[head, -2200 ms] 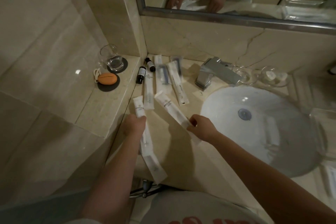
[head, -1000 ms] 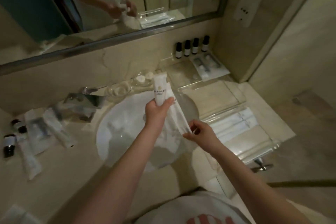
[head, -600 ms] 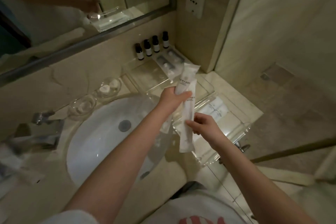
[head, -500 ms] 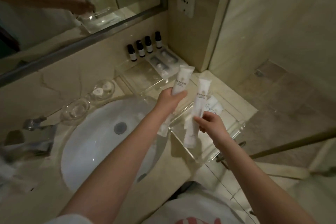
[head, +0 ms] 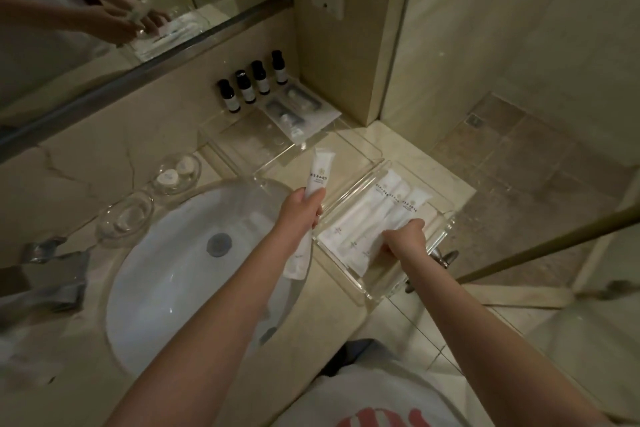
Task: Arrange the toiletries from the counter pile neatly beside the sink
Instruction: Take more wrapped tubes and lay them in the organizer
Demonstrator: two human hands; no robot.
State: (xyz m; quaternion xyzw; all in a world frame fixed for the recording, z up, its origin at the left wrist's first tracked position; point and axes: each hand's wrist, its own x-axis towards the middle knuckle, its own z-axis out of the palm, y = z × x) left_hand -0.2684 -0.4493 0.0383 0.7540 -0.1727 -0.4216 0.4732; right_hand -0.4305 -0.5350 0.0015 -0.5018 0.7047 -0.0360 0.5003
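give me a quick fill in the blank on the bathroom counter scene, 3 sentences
1. The left hand holds one white ____ above the sink.
2. ____ dark bottles stand in a row below the mirror.
3. The right hand rests on white packets in a clear ____.

Missing words: tube; four; tray

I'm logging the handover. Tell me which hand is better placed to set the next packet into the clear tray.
Left. The left hand already grips a white packet just beside the clear tray. The right hand is down in the tray on the packets laid there.
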